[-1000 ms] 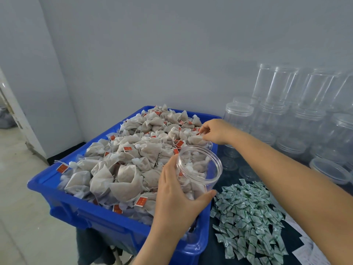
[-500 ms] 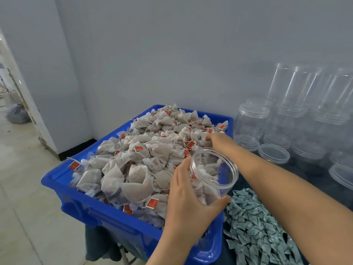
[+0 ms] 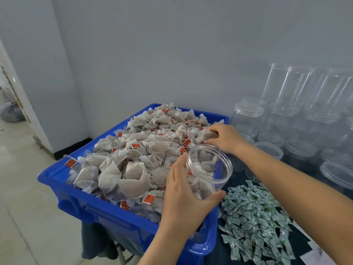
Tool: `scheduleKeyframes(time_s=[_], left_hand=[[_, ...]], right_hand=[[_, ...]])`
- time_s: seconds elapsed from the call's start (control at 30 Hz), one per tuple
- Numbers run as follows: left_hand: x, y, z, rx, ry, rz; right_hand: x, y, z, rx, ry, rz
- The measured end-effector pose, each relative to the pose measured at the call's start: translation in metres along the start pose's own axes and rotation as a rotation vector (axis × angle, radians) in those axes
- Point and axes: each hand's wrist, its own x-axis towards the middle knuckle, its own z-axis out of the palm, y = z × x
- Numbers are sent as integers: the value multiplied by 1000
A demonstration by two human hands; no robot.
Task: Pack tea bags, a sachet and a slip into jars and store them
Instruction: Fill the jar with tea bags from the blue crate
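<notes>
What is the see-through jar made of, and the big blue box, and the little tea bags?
The jar looks like clear, glossy plastic: you can see tea bags through its wall. The blue box looks like hard, shiny moulded plastic. The tea bags seem to be thin, soft mesh or paper, crinkled and matte; which one is hard to tell.

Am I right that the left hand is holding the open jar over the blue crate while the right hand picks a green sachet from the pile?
Not quite. In the head view the right hand grips a tea bag in the blue crate, not a green sachet. The left hand does hold the open jar over the crate.
</notes>
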Motion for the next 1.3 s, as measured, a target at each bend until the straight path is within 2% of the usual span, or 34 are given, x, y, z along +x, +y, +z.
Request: scheduleKeyframes(time_s=[0.2,0.67,0.93,1.13,1.3], left_hand=[[-1,0,-1,1,0,-1],[0,6,-3,-23,1,-19],[0,4,-2,-6,3,5],[0,4,-2,-18,16,-10],[1,3,-2,-54,15,-41]], right_hand=[[-22,-21,-38,201,119,-106],[-82,-86,-100,894,46,-308],[-85,-106,-107,946,64,-376],[-89,-109,-82,913,38,-307],[-99,-103,-68,768,10,-241]])
